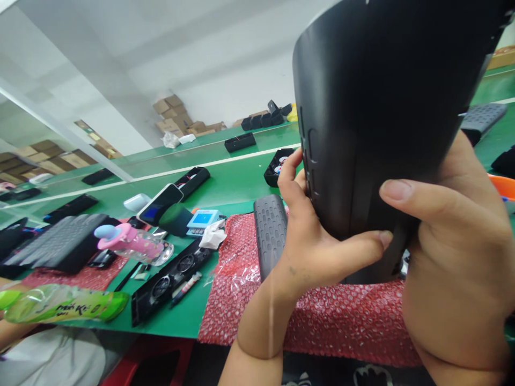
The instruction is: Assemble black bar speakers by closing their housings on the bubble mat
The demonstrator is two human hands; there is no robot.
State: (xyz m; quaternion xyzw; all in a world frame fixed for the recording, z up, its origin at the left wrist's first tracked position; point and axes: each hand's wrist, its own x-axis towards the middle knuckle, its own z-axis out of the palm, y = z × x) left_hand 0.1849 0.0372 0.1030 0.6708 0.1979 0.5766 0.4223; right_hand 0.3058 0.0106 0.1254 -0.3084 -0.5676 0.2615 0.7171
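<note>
Plastic housing (374, 118), black, is being held upright over red bubble wrap (346, 327), its lower end sitting between both hands. Left hand (308, 244) is clasping the left edge; right hand (462, 230) is gripping the right side, thumbs extending over the near face.

A passage lies over the worktop (239, 185) between the long black tray (196, 184) and the open black box (277, 168). The raised black casing (378, 118) obstructs forward reach at the right; the pink bottle (131, 242), green bottle (68, 304) and speaker panel (173, 276) obstruct reach at the left.
</note>
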